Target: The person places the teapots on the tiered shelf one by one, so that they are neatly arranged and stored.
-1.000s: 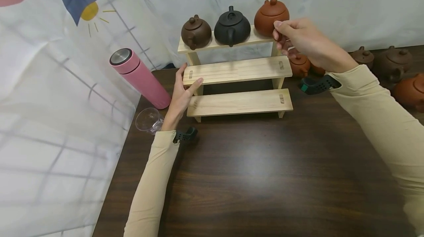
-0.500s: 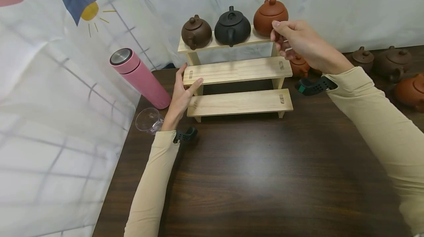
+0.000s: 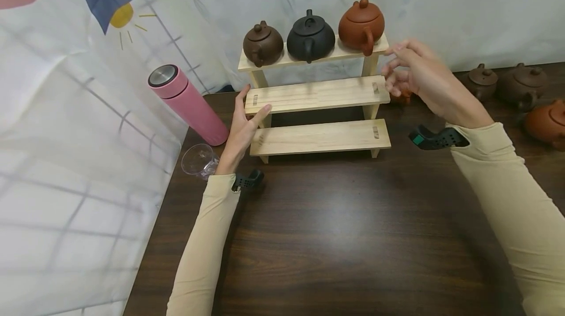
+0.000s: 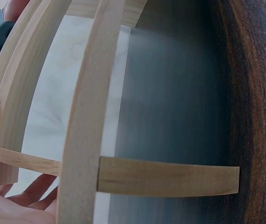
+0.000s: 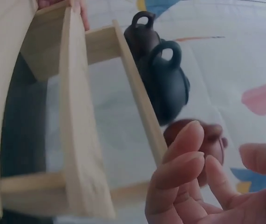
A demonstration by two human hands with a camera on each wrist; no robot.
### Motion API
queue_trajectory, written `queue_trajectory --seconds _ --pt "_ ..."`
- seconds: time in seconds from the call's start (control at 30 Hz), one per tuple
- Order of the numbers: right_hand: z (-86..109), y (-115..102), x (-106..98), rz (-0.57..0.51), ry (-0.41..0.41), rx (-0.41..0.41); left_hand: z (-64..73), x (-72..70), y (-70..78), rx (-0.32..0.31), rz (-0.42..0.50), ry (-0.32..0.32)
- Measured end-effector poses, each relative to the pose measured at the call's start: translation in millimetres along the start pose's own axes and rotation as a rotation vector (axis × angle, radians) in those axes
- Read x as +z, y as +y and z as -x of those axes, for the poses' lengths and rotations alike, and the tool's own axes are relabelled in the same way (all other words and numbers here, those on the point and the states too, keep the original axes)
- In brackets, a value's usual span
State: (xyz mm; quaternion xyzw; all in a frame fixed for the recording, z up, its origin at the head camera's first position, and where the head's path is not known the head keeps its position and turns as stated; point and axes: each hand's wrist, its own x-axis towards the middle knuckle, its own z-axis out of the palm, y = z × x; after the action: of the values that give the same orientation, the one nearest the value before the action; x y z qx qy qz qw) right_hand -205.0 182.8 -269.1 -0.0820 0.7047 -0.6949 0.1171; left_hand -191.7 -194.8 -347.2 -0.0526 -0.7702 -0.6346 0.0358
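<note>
A three-step wooden rack stands on the dark table. My left hand grips the left end of its middle shelf, thumb on top; the left wrist view shows fingers around the wood beside a side strut. On the top shelf sit a brown teapot, a black teapot and an orange-red teapot, handles toward me. My right hand hangs in the air just right of the rack, fingers loosely bent and holding nothing. In the right wrist view its fingers partly hide the orange-red teapot.
A pink thermos and a clear glass stand left of the rack. To the right are more teapots, among them a brown one and an orange one. Another orange teapot is mostly hidden behind my right hand.
My right hand has let go of the orange-red teapot's handle and moved right and down, away from it. The teapot stays on the top shelf. My left hand keeps its place.
</note>
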Motion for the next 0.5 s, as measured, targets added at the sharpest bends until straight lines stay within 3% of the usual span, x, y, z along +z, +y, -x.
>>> queue_trajectory --seconds 0.2,0.37,0.43,0.5 --pt "36.0 24 -40 0.16 0.032 -0.004 0.1 -0.9 0.4 -0.004 -0.007 0.003" --pt "71.4 45 -78 0.261 0.147 0.0 -0.9 -2.1 1.5 0.006 -0.016 -0.002" --pt "81.1 60 -101 0.318 0.206 0.027 -0.8 -2.4 2.0 0.006 -0.019 -0.001" --pt "87.9 94 -142 0.325 0.246 0.003 -0.5 -2.3 2.3 0.003 -0.021 -0.002"
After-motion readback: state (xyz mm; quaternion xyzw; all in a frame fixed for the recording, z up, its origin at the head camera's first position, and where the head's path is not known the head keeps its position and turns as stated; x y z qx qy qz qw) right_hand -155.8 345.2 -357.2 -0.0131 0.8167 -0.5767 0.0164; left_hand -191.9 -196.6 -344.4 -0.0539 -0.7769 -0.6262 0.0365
